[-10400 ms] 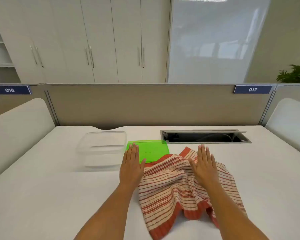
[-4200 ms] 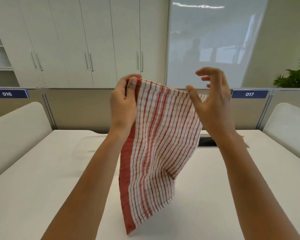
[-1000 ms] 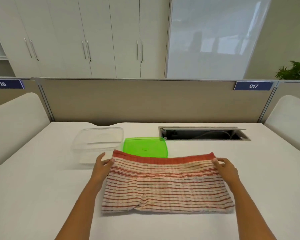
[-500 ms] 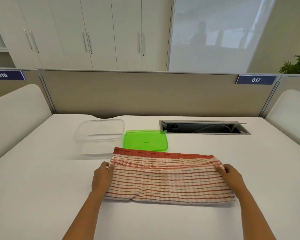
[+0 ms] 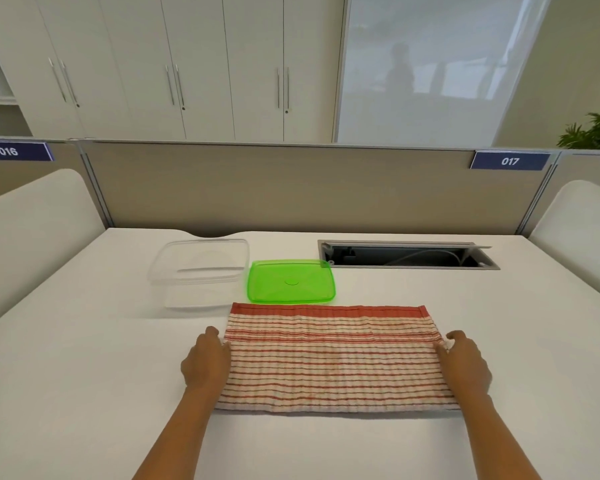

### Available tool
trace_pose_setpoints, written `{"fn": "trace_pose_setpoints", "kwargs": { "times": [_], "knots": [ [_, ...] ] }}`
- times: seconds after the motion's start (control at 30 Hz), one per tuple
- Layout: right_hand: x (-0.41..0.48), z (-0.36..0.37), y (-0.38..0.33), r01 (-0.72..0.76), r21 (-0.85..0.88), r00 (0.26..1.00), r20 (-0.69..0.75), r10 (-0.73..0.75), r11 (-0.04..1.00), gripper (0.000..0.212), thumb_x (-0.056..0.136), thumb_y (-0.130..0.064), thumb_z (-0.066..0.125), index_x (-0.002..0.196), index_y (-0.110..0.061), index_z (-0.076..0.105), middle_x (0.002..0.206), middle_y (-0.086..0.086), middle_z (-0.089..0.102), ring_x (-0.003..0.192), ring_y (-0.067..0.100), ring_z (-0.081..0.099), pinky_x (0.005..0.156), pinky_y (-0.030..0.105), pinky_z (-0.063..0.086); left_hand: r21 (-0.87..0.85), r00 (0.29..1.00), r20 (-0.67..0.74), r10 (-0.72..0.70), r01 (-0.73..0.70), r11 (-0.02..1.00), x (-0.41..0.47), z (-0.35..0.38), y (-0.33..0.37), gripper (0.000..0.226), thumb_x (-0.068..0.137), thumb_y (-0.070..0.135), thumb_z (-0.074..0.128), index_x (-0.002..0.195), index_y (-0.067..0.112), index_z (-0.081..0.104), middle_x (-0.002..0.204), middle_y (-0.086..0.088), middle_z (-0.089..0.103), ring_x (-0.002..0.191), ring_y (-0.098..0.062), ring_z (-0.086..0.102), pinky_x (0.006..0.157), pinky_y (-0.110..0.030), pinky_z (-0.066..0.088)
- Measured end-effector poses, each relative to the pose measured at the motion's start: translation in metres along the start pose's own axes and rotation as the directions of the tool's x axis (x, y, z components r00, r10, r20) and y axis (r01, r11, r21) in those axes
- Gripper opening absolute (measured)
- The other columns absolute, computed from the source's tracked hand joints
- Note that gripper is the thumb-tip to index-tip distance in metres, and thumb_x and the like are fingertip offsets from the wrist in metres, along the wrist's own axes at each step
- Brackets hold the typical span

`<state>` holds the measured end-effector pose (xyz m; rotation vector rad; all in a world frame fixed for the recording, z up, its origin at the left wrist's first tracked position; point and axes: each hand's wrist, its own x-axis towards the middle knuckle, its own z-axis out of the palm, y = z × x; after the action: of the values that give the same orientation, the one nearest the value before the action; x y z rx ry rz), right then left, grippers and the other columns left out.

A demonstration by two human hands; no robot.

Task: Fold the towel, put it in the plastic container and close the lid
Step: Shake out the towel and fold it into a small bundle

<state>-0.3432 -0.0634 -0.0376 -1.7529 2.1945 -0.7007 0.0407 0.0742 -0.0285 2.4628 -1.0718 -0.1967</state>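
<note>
The red-and-white striped towel (image 5: 333,358) lies flat on the white table as a wide folded rectangle, its solid red band along the far edge. My left hand (image 5: 207,363) pinches the towel's left edge, and my right hand (image 5: 466,363) pinches its right edge. Just beyond the towel rests the green lid (image 5: 291,281), flat on the table. Left of the lid stands the clear plastic container (image 5: 201,268), uncovered and with nothing in it.
A cable slot with a raised metal flap (image 5: 407,255) is set into the table behind the lid on the right. A beige partition (image 5: 291,188) closes the table's far edge. White rounded side panels (image 5: 25,230) flank the table.
Both hands have slid nearer to me along the towel's side edges over the last second. The towel lies flatter and smoother, still folded in half.
</note>
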Motion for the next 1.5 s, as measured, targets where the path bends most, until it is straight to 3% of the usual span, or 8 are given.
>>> {"fn": "trace_pose_setpoints", "kwargs": {
  "times": [0.2,0.37,0.7,0.87,0.93,1.27,1.43,1.5],
  "knots": [
    [-0.007,0.01,-0.02,0.246,-0.111,0.969,0.033,-0.244,0.963,0.048,0.097,-0.036,0.038,0.142,-0.019,0.034,0.151,0.006,0.034,0.136,0.026,0.037,0.11,0.049,0.032,0.06,0.945,-0.061,0.321,-0.317,0.946,0.004,0.015,0.023,0.038,0.095,0.022,0.042,0.133,0.017,0.048,0.141,-0.006,0.048,0.128,-0.022,0.045,0.105,-0.036,0.035],
    [-0.009,0.025,-0.011,0.281,-0.278,0.941,0.266,-0.208,0.918,0.054,0.1,-0.04,0.013,0.15,-0.022,0.006,0.161,0.002,0.005,0.148,0.022,0.005,0.12,0.043,0.01,0.159,0.947,0.083,0.31,-0.319,0.934,0.002,0.036,0.014,0.048,0.099,0.033,0.025,0.146,0.023,0.028,0.156,0.0,0.025,0.144,-0.015,0.021,0.116,-0.039,0.019],
    [-0.005,0.013,-0.017,0.079,-0.171,0.996,-0.018,-0.083,0.982,0.041,0.096,-0.029,0.046,0.13,-0.008,0.046,0.128,0.014,0.056,0.116,0.03,0.051,0.096,0.042,0.046,-0.055,0.986,-0.041,0.162,-0.164,0.985,0.007,0.032,0.003,0.048,0.099,0.01,0.023,0.146,0.009,0.027,0.152,-0.014,0.032,0.141,-0.026,0.029,0.117,-0.035,0.022],
    [0.009,0.003,-0.02,-0.111,0.001,0.982,0.156,0.11,0.994,0.044,0.09,-0.03,0.059,0.123,-0.003,0.051,0.12,0.019,0.061,0.109,0.036,0.058,0.092,0.044,0.047,-0.374,0.982,-0.146,0.116,-0.163,0.913,0.002,0.017,0.014,0.038,0.097,0.009,0.032,0.087,0.02,0.068,0.089,-0.006,0.068,0.087,-0.024,0.061,0.076,-0.026,0.051],
    [0.014,-0.001,-0.022,-0.145,0.024,0.964,0.231,0.136,0.989,0.042,0.09,-0.029,0.058,0.122,-0.003,0.052,0.118,0.018,0.064,0.107,0.034,0.06,0.089,0.041,0.048,-0.414,0.987,-0.141,0.078,-0.13,0.901,0.0,0.012,0.019,0.037,0.09,-0.006,0.036,0.1,0.007,0.07,0.093,-0.013,0.071,0.084,-0.026,0.062,0.077,-0.029,0.051],
    [0.009,-0.042,-0.062,-0.065,-0.104,0.989,0.127,0.078,0.992,0.033,0.096,-0.031,0.043,0.123,-0.013,0.045,0.118,0.011,0.062,0.102,0.03,0.062,0.085,0.04,0.048,-0.471,0.985,0.158,0.073,0.01,0.882,0.006,0.002,0.024,0.036,0.082,-0.001,0.06,0.117,0.007,0.064,0.115,-0.016,0.067,0.104,-0.031,0.063,0.093,-0.036,0.046],
    [-0.011,-0.069,-0.128,0.169,-0.048,0.959,0.24,-0.153,0.984,0.032,0.093,-0.036,0.051,0.119,-0.017,0.05,0.107,0.005,0.067,0.082,0.02,0.065,0.071,0.031,0.053,-0.403,0.981,-0.061,0.184,-0.193,0.895,-0.001,-0.007,0.056,0.031,0.093,0.019,0.052,0.121,0.008,0.061,0.124,-0.015,0.062,0.113,-0.029,0.056,0.099,-0.038,0.045],
    [-0.026,-0.074,-0.155,0.259,0.021,0.914,0.317,-0.252,0.966,0.031,0.09,-0.028,0.056,0.119,-0.019,0.051,0.11,0.007,0.067,0.087,0.023,0.066,0.078,0.037,0.056,-0.56,0.974,0.055,0.22,-0.152,0.814,-0.008,-0.014,0.079,0.035,0.097,0.03,0.044,0.121,0.011,0.061,0.121,-0.011,0.065,0.105,-0.023,0.06,0.092,-0.034,0.046]
  ]
}}
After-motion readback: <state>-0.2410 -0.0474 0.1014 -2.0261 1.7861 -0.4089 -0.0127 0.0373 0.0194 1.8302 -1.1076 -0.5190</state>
